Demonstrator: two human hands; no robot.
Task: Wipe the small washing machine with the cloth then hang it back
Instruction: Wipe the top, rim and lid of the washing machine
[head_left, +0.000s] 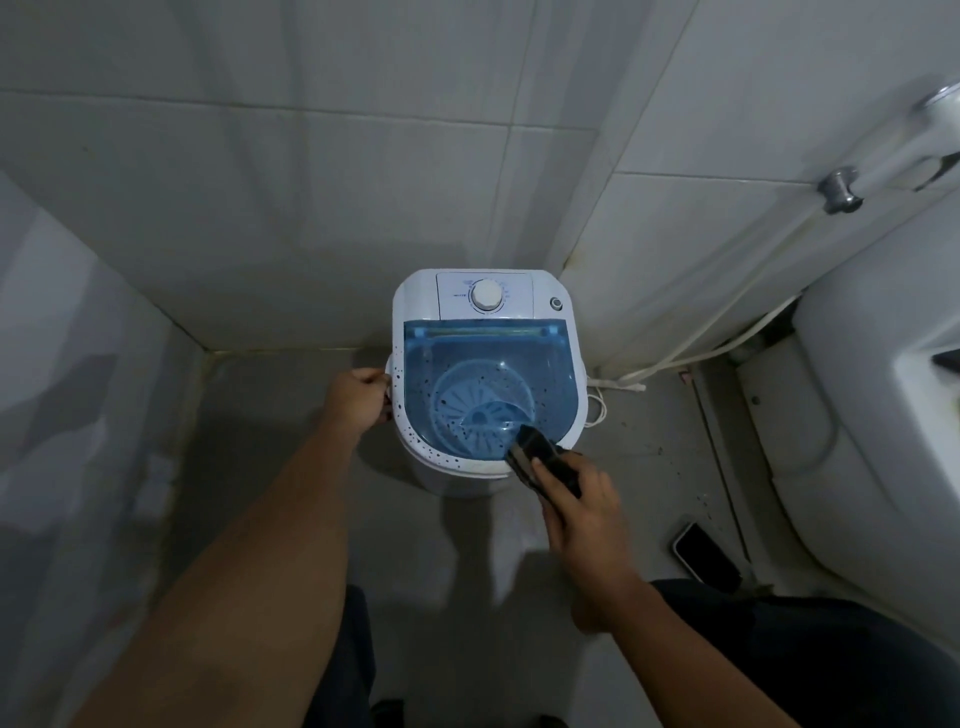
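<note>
— What do we see at the center?
— The small washing machine (488, 374), its blue lid (488, 384) speckled dark. Our left hand (358, 397) grips its nine o'clock side.
— And at five o'clock?
— Our right hand (582, 512) holds a dark object (540, 457) against the rim.

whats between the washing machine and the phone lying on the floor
In the head view, bare grey floor with a few dark specks separates the washing machine from the phone; the right hand reaches in beside that stretch.
</note>
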